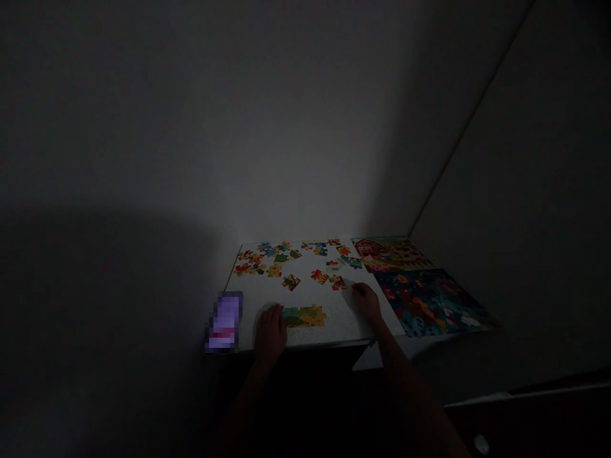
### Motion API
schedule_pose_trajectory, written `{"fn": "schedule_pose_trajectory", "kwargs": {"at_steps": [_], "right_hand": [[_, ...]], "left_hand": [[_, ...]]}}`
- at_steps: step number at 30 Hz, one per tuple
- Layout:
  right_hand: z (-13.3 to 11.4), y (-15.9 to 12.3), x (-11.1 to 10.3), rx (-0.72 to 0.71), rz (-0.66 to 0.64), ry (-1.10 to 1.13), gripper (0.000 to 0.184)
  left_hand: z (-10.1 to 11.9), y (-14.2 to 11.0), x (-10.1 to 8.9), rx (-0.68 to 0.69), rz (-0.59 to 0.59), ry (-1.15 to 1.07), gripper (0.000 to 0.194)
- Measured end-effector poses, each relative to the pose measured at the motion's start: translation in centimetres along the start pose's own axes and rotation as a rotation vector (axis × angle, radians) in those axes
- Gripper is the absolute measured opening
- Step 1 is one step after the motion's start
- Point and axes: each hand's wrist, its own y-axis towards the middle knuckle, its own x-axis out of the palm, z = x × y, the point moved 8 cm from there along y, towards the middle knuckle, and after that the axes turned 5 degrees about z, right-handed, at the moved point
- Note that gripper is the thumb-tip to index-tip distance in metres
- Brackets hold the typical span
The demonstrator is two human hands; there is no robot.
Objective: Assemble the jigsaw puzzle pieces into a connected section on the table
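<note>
The left hand [270, 334] was seen at the near edge of the white tabletop [334, 327], just beside the left end of a joined green-and-yellow jigsaw section [303, 316]. Contact could not be confirmed in the dim light, and no clamp on the section was made out; whether the fingers were together or apart could not be told. The right hand [366, 302] was placed further right, nearest a loose jigsaw piece [338, 283], with its fingers curled downward. No piece was seen held, but the grip was lost in shadow.

Progress as shown: one small section had been joined, only a few pieces long. Most jigsaw pieces [281, 257] remained loose, scattered across the far part of the table, with none seen attached to the section. A pixelated purple object [224, 321] was seen just left of the tabletop - type not readable. To the far right lay a printed barn picture [392, 254], with a dark multicoloured picture [429, 302] beside it on the near side. Plain wall [296, 159] was seen beyond.
</note>
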Motion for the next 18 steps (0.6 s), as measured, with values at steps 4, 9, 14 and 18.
{"fn": "schedule_pose_trajectory", "kwargs": {"at_steps": [4,9,14,18], "right_hand": [[1.3,-0.1,0.2,0.072,-0.025,0.046,0.032],[2.0,0.1,0.9,0.071,-0.054,0.000,0.030],[-1.6,-0.8,0.3,0.190,-0.049,0.106,0.031],[-12.3,-5.0,-0.5,0.042,-0.288,0.476,0.028]], "left_hand": [[-0.3,-0.5,0.6,0.029,-0.025,0.011,0.035],[0.6,-0.3,0.5,0.079,-0.095,-0.002,0.037],[1.7,-0.2,0.7,0.187,-0.218,0.033,0.046],[1.9,-0.3,1.0,0.232,-0.263,0.080,0.053]]}}
